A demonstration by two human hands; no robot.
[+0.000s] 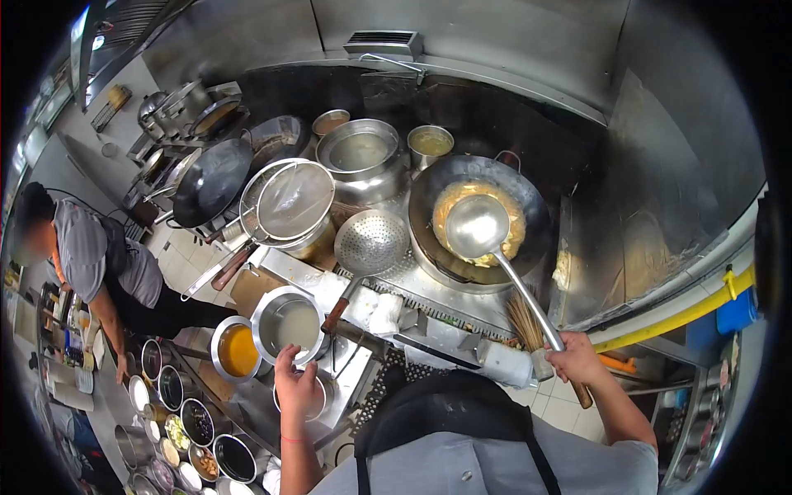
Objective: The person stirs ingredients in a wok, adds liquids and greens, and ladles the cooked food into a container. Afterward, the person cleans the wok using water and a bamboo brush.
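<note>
Long-handled round steel ladle (477, 226) sits with its bowl over yellowish-brown food (516, 221) in a wide black wok (425, 206). The person's right hand (577, 360) is wrapped around its handle, near the wooden end. The left hand (297, 388), fingers parted, is beside a silver metal pot (264, 326); whether it touches the rim, I can't tell.

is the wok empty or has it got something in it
Not empty: yellowish-brown food with paler pieces shows inside the wok, around the bowl of the ladle.
</note>
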